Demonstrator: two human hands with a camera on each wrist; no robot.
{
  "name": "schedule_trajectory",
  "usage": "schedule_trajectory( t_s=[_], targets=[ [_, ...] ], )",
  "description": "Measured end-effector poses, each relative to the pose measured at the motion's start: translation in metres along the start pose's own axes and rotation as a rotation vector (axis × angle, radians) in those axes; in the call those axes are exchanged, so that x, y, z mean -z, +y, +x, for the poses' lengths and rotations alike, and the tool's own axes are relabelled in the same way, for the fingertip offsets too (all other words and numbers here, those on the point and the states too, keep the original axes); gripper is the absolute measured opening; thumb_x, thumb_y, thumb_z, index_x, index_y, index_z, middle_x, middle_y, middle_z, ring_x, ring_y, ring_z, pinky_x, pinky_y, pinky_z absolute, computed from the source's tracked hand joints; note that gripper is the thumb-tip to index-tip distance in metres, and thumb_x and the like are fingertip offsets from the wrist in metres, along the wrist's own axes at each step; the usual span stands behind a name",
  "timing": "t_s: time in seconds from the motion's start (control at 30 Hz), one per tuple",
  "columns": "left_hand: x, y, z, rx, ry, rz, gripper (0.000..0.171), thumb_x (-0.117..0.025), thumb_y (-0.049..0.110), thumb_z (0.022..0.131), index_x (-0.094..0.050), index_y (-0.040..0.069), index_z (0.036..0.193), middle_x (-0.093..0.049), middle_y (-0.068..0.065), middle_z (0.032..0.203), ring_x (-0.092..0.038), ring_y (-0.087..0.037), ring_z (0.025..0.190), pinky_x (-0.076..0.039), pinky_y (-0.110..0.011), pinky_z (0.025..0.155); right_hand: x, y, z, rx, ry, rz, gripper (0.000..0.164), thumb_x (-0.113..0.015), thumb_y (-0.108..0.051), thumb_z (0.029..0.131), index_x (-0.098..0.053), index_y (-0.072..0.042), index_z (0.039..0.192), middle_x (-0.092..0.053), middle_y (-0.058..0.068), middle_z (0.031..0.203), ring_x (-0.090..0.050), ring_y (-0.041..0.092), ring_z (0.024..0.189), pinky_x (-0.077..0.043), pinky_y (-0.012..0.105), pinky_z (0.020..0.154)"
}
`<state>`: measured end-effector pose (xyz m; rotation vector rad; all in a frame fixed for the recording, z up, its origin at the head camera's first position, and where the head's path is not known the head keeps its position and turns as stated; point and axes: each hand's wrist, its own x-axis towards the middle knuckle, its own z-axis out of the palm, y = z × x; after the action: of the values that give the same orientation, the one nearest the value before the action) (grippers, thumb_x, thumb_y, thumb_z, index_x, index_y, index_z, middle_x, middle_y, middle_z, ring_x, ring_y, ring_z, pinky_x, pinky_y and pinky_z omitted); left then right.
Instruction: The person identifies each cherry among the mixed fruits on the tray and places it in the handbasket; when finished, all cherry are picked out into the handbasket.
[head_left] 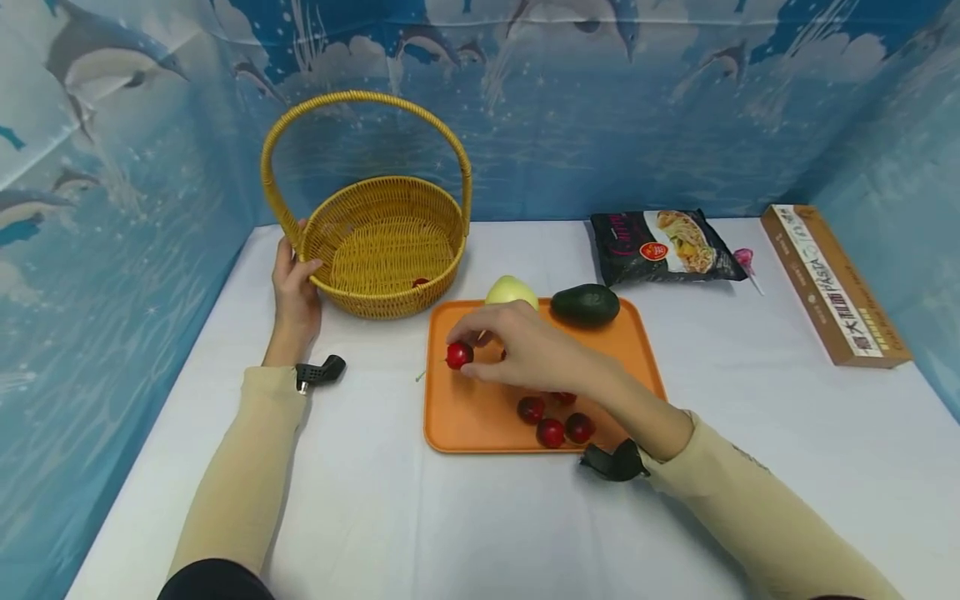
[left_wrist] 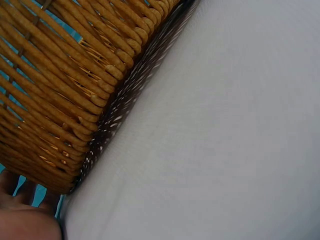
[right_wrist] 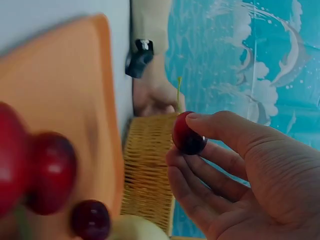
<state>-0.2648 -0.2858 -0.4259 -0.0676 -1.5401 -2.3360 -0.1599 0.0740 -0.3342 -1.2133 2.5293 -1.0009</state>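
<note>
Tray point(head_left: 450, 433): four loose cherries point(head_left: 551, 432).
Right hand point(head_left: 525, 346): fingers pinch a cherry point(head_left: 459, 355) above tray.
Basket point(head_left: 390, 287): behind tray, one cherry inside; left hand point(head_left: 294, 292) grips rim.
Avocado point(head_left: 585, 304): tray's far edge.

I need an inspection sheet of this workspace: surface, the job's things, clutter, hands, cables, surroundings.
Surface: white table, covered with cloth.
Job's things: wicker basket with one cherry inside; orange tray holding loose cherries, an avocado and a pale round fruit.
Clutter: dark food packet; pasta box at the right edge.
Hands: left hand holds the basket rim; right hand pinches a cherry above the tray.
Cables: nothing seen.
Surroundings: blue dolphin backdrop on three sides.
</note>
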Motion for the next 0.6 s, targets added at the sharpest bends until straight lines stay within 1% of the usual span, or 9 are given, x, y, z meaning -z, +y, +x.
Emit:
schedule_trajectory(
  t_s=[0.1, 0.2, 0.23, 0.27, 0.4, 0.5, 0.6],
  targets=[
    [-0.001, 0.0, 0.0, -0.004, 0.008, -0.002, 0.066, -0.048, -0.004, 0.09, -0.052, 0.012, 0.153, -0.048, -0.017, 0.16, -0.043, -0.034, 0.145, -0.035, -0.034, 0.114, 0.008, 0.0, 0.014, 0.002, 0.034, -0.01, 0.031, -0.081, -0.022, 0.093, -0.076, -0.015, 0.122, -0.074, -0.007, 0.109, -0.069, 0.017, 0.1, -0.056, 0.039, 0.093],
    [-0.001, 0.002, -0.001, -0.007, 0.0, 0.01, 0.066, -0.047, -0.003, 0.09, -0.051, 0.013, 0.154, -0.046, -0.016, 0.161, -0.043, -0.033, 0.145, -0.034, -0.035, 0.114, 0.013, 0.0, 0.03, -0.008, 0.093, -0.006, 0.033, -0.08, -0.02, 0.094, -0.075, -0.011, 0.125, -0.075, -0.003, 0.108, -0.069, 0.019, 0.1, -0.057, 0.038, 0.094],
    [-0.001, 0.002, -0.001, -0.006, -0.001, 0.013, 0.066, -0.047, -0.003, 0.09, -0.05, 0.013, 0.154, -0.046, -0.015, 0.161, -0.043, -0.032, 0.146, -0.034, -0.035, 0.115, 0.014, 0.001, 0.036, -0.012, 0.114, -0.001, 0.032, -0.079, -0.018, 0.094, -0.075, -0.01, 0.125, -0.075, -0.001, 0.107, -0.069, 0.019, 0.101, -0.057, 0.037, 0.094],
    [-0.001, 0.002, -0.001, -0.003, -0.002, 0.014, 0.066, -0.048, -0.002, 0.091, -0.05, 0.013, 0.155, -0.046, -0.015, 0.161, -0.043, -0.031, 0.146, -0.034, -0.035, 0.115, 0.015, 0.001, 0.042, -0.01, 0.138, 0.004, 0.031, -0.079, -0.017, 0.094, -0.075, -0.009, 0.124, -0.074, 0.001, 0.107, -0.07, 0.02, 0.101, -0.059, 0.036, 0.09],
    [-0.001, 0.001, 0.0, 0.001, 0.002, 0.01, 0.066, -0.049, -0.002, 0.091, -0.05, 0.013, 0.155, -0.047, -0.014, 0.161, -0.044, -0.031, 0.146, -0.035, -0.035, 0.114, 0.016, 0.004, 0.061, -0.02, 0.216, 0.014, 0.027, -0.078, -0.016, 0.095, -0.075, -0.008, 0.12, -0.074, 0.003, 0.106, -0.07, 0.019, 0.099, -0.06, 0.033, 0.087],
    [0.0, 0.0, 0.001, -0.002, 0.006, 0.004, 0.065, -0.049, -0.003, 0.09, -0.052, 0.013, 0.154, -0.048, -0.015, 0.16, -0.045, -0.03, 0.144, -0.037, -0.033, 0.112, 0.018, 0.005, 0.075, -0.044, 0.259, 0.028, 0.027, -0.078, -0.017, 0.095, -0.075, -0.006, 0.119, -0.075, 0.005, 0.106, -0.07, 0.019, 0.098, -0.059, 0.032, 0.086],
    [0.0, -0.002, 0.001, -0.01, 0.01, 0.008, 0.065, -0.049, -0.003, 0.09, -0.052, 0.013, 0.153, -0.048, -0.016, 0.159, -0.045, -0.031, 0.144, -0.037, -0.033, 0.112, 0.018, 0.008, 0.087, -0.073, 0.289, 0.022, 0.029, -0.077, -0.018, 0.096, -0.074, -0.004, 0.122, -0.076, 0.008, 0.108, -0.071, 0.019, 0.097, -0.059, 0.032, 0.086]
  ],
)
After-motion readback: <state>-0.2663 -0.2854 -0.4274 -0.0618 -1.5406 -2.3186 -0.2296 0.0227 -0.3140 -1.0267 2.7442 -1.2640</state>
